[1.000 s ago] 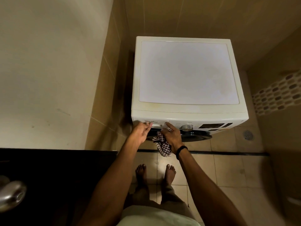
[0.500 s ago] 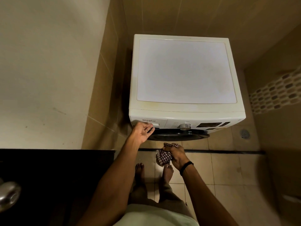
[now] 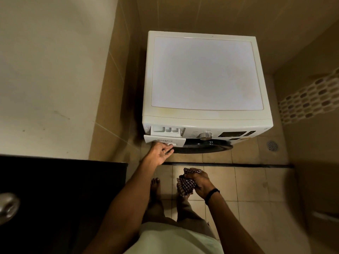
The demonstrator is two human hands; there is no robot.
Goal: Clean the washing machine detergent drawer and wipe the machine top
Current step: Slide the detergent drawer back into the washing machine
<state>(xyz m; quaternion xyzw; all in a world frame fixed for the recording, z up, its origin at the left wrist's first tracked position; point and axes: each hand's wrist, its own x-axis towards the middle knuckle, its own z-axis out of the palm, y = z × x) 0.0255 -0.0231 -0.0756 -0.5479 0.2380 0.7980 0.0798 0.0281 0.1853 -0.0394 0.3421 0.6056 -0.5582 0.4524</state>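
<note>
A white front-loading washing machine stands against the tiled back wall, its flat top bare. Its detergent drawer at the upper left of the front panel is pulled partly out, showing white compartments. My left hand is palm up under the drawer's front, fingers hooked on its lower edge. My right hand hangs lower, above the floor, and grips a bunched checked cloth. A black band sits on that wrist.
A dial and a dark display sit on the panel right of the drawer; the dark door curves below. A black counter fills the lower left. Tiled walls close in left and right. A floor drain lies right.
The drawer, flush with the panel before, now sticks out, pulled by my left hand. My right hand with the cloth came off the panel and dropped toward the floor.
</note>
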